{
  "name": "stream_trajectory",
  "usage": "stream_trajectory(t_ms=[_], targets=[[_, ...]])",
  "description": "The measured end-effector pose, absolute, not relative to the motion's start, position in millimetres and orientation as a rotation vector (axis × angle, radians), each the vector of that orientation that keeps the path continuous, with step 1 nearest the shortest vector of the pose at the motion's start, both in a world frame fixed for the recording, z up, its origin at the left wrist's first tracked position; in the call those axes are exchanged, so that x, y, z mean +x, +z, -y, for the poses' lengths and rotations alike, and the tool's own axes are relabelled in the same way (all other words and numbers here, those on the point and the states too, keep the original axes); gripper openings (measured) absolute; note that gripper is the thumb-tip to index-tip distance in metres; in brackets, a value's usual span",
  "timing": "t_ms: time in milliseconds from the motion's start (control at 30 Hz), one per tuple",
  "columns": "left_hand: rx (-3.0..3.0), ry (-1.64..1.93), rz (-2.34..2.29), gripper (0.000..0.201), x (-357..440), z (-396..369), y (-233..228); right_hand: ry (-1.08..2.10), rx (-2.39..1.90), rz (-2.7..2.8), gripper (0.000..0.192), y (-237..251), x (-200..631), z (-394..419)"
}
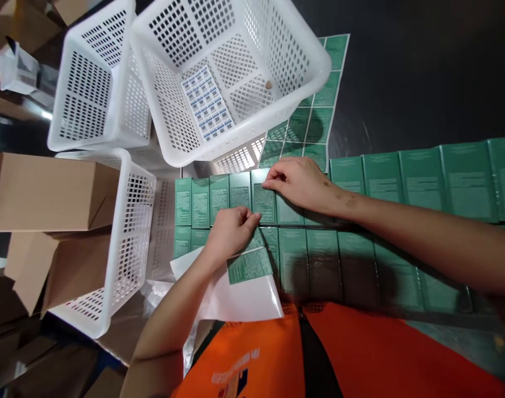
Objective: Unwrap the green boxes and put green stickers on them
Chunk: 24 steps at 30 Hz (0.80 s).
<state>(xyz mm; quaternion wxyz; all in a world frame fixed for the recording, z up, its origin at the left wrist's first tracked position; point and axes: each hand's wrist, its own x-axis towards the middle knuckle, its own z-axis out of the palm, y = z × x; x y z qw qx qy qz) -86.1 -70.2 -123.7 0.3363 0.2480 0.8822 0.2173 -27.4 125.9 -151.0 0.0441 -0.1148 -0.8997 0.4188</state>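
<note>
My left hand (232,232) is closed, with thumb and fingers pinching the top of a white backing sheet (252,301). Green rectangular labels (249,266) are on that sheet, which drapes down toward my body. Over the boxes, my right hand (300,182) is closed in a pinch. Its fingertips are at the upper edge of a green box (263,204) with a darker rectangular panel on its face; anything tiny between them is hidden. More green boxes (422,179) stand side by side in two rows beneath and beyond both hands, several looking glossy and film-wrapped.
A white plastic basket (306,91) at the back holds a sheet of small blue-and-white stickers (206,103). Another sheet of green labels (337,52) lies partly under it. More white baskets (130,243) stand left, one with cardboard boxes (45,190). The tabletop (401,83) is dark.
</note>
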Motion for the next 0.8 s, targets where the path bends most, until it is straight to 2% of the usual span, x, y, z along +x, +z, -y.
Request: stream_trajectory(t_ms=[500, 600, 700, 800], targets=[[0.672, 0.436, -2.298, 0.036, -91, 56, -120, 1.17, -0.393, 2.855, 0.019, -148, -29, -120], [0.732, 0.408, -2.308, 0.039, -95, 53, -118, 1.155, -0.396, 2.813, 0.015, -148, -27, -120], [0.763, 0.38, -2.292, 0.047, -97, 53, -117, 1.163, -0.41, 2.772, 0.034, -147, -27, -121], [0.809, 0.325, -2.283, 0.048, -95, 60, -115, 1.152, -0.408, 2.82, 0.035, -147, -30, -122]])
